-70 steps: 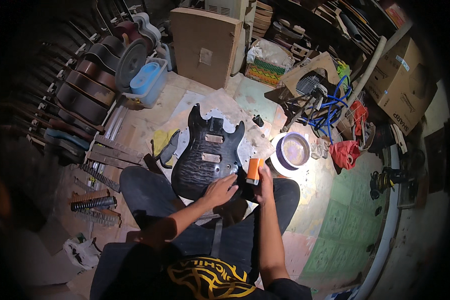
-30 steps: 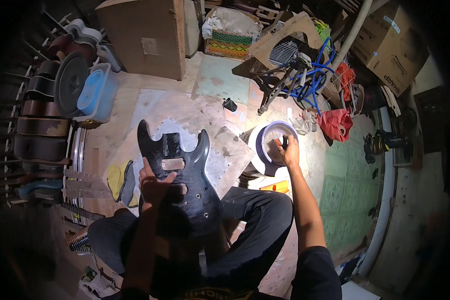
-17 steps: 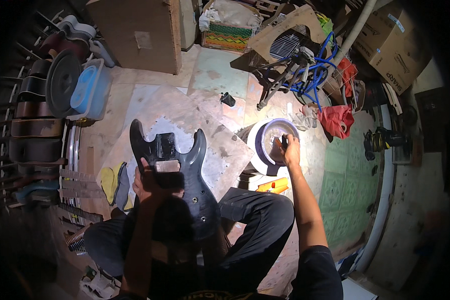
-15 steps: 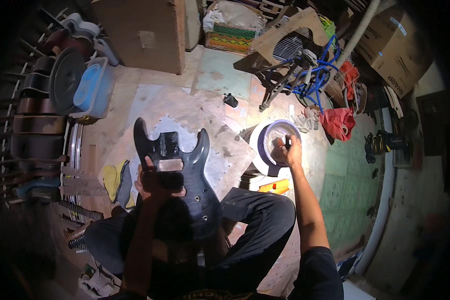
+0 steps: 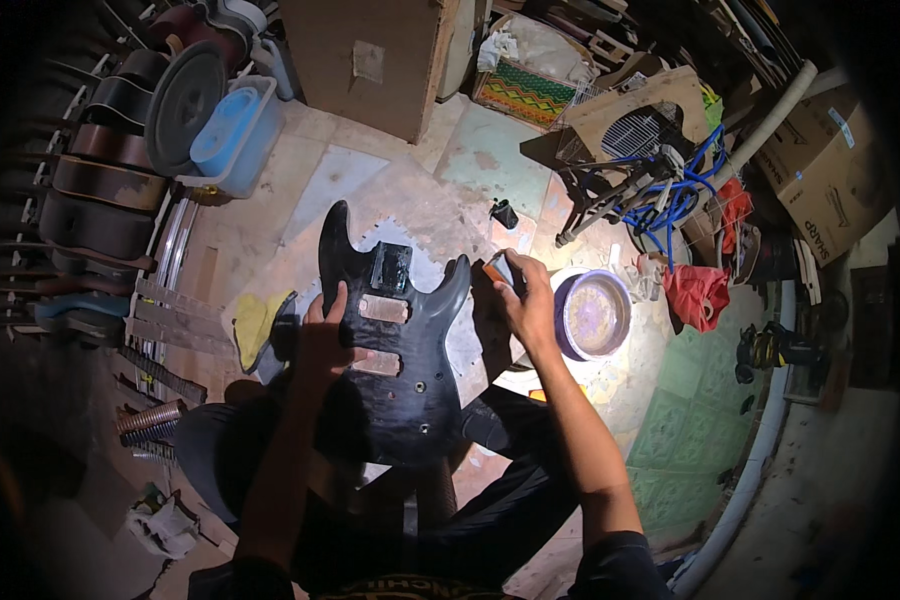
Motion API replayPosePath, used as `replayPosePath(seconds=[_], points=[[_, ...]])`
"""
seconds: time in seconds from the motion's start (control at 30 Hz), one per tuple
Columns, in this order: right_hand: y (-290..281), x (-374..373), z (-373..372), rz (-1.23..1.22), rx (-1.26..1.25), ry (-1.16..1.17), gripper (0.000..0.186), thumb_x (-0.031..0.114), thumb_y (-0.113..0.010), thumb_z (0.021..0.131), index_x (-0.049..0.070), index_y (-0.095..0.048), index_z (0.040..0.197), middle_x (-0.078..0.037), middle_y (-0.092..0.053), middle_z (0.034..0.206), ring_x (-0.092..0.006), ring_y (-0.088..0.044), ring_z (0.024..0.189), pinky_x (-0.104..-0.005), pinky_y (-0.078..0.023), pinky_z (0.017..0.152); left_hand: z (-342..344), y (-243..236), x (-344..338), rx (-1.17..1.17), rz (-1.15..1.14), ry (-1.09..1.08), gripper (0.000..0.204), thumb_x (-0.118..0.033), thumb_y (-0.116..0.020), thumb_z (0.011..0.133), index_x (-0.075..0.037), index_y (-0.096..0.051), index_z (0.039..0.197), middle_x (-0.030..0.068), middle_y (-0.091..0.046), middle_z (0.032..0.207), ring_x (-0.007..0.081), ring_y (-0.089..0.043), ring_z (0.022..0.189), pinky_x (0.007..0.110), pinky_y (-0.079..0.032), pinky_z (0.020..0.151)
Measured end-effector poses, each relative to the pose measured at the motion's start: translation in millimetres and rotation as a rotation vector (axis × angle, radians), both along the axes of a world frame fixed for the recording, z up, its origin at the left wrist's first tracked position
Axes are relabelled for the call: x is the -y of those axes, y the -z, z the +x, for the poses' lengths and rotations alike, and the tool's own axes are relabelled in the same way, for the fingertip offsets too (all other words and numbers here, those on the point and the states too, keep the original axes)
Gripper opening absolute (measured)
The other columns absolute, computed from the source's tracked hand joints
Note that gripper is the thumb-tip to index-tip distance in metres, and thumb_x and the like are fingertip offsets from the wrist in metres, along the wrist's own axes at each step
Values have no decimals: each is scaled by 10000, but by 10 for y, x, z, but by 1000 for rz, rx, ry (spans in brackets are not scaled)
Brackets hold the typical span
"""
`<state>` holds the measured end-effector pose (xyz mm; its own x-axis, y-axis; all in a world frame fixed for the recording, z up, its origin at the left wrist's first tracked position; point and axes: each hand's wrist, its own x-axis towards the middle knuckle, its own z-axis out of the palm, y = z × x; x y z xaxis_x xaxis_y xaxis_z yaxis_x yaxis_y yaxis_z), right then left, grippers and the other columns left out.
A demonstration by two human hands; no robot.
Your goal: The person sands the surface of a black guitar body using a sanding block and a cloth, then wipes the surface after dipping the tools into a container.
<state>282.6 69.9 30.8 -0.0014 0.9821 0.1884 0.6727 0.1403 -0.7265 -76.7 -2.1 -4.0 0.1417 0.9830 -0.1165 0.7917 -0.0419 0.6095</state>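
Observation:
A dark, stained electric guitar body [image 5: 425,345] stands tilted over my lap, its horns pointing away from me and its neck pocket and two pickup openings facing up. My left hand [image 5: 320,345] grips its left side, with a finger on the edge and another digit reaching toward the lower opening. In my right hand [image 5: 532,300], just off the right horn, is a small grey-and-orange block [image 5: 497,268] pinched between thumb and fingers. To the right of that hand is a round purple-rimmed bowl [image 5: 594,314] holding cloudy liquid.
A yellow-and-grey cloth [image 5: 260,330] lies left of the guitar body. Beyond it stand a small black cup [image 5: 504,213] and a large brown board [image 5: 365,60]. Blue hose [image 5: 685,190] tangles over a metal frame at right. Several guitar bodies [image 5: 100,220] line the left.
My right hand has come out of the bowl and moved left toward the guitar body, carrying the small block. My view has shifted, and the left hand still grips the body.

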Motion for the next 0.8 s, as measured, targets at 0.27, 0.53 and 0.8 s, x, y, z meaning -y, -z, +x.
replayPosePath(seconds=[0.27,0.53,0.8], points=[[189,-95,-390,78,125,40,546,-57,-772,814,80,-672,1332,-191,-625,1252,-384,-604,1167,-428,-485,1042,498,-157,16,-175,-31,-240,1157,-645,-774,824,-151,-181,1686,398,-436,1479,526,-492,1348,580,-415,1108],[195,-96,-459,82,177,73,595,-89,-747,808,94,-656,1366,-201,-615,1299,-402,-583,1186,-444,-476,1043,639,-281,-52,-229,-215,-366,1156,-775,-723,776,-231,-246,1677,388,-571,1326,547,-590,1201,587,-466,1052],[188,-61,-437,67,201,83,615,-104,-737,792,101,-656,1366,-205,-606,1325,-400,-570,1207,-440,-466,1060,647,-263,-41,-346,-46,-362,1148,-768,-724,777,-247,-239,1678,387,-614,1264,568,-629,1141,601,-462,1056]])
